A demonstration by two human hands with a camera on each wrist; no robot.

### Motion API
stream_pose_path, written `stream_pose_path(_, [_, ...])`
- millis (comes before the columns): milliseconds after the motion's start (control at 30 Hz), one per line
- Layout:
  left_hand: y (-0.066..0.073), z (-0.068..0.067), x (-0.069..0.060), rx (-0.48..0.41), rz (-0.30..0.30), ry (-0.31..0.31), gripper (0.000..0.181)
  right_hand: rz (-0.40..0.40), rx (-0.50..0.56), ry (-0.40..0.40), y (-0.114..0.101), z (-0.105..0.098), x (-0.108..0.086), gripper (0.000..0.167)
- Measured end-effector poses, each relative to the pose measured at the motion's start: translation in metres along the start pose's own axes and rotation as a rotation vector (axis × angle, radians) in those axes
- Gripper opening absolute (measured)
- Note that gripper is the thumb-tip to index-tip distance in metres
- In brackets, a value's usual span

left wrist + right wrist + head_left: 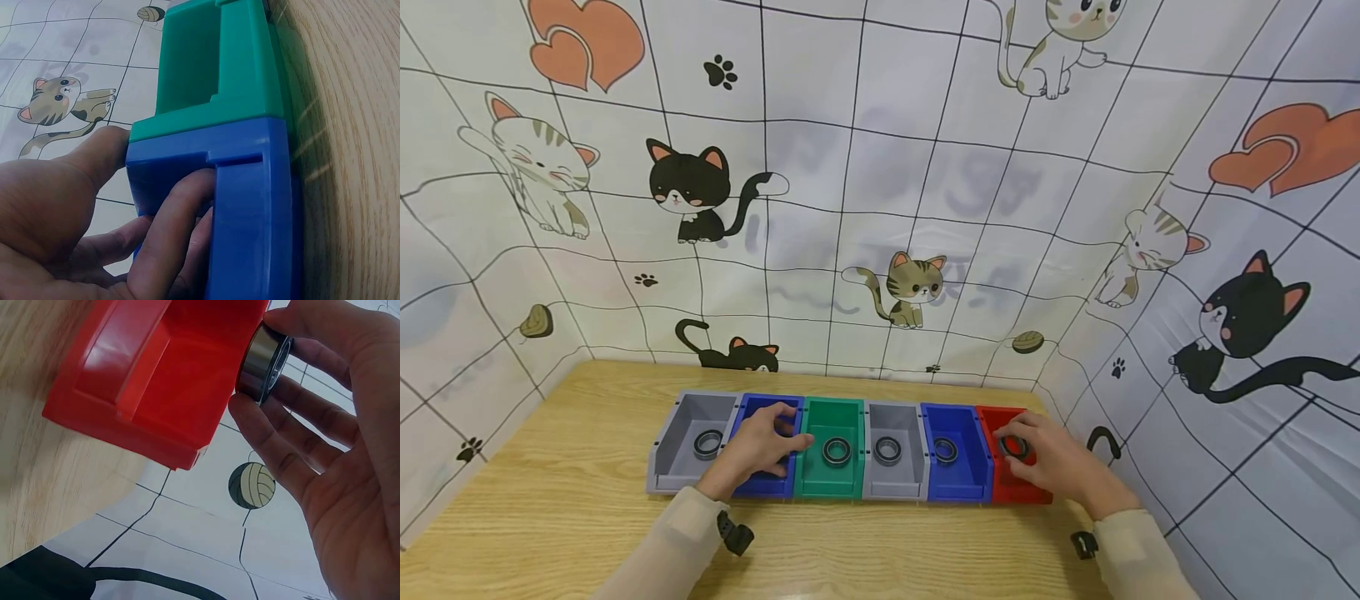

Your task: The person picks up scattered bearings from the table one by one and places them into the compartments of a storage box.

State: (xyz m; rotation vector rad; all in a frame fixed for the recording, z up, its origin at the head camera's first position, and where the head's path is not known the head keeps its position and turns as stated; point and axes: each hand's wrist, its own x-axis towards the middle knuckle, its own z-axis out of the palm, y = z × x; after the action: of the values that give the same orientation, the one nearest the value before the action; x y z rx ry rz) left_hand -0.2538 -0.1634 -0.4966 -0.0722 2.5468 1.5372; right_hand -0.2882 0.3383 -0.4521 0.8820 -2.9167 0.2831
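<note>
My right hand (1052, 454) pinches a ball bearing (257, 365) by its outer rim between thumb and fingertips, above the red bin (194, 387). At the left, my left hand (763, 442) reaches over the blue bin (253, 206) with some fingers dipped inside. Its thumb stretches out to the edge of the green bin (250, 69), apart from the fingers. No item shows between them, and the floor of that blue bin is hidden. More bearings lie in the green bin, the grey bin (898, 483) right of it, the other blue bin (958, 483) and the leftmost grey bin (681, 421).
The bins stand side by side in one row on a wood-grain table (850, 550). Behind and beside the table hangs a white sheet (820, 183) printed with cats and grid lines. Both wrists wear black straps.
</note>
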Motion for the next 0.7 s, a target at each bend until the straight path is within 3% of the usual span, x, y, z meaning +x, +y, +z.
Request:
stream_pose_path(300, [0.001,-0.001,-0.001,0.0,0.005,0.003,0.073,0.022,-0.014,-0.028,0.011,0.002,0.011,0.039])
stream_pose_path(700, [0.001,-0.001,-0.001,-0.011,0.006,0.004,0.072,0.051,-0.043,-0.125,0.019,0.02,0.028,0.039])
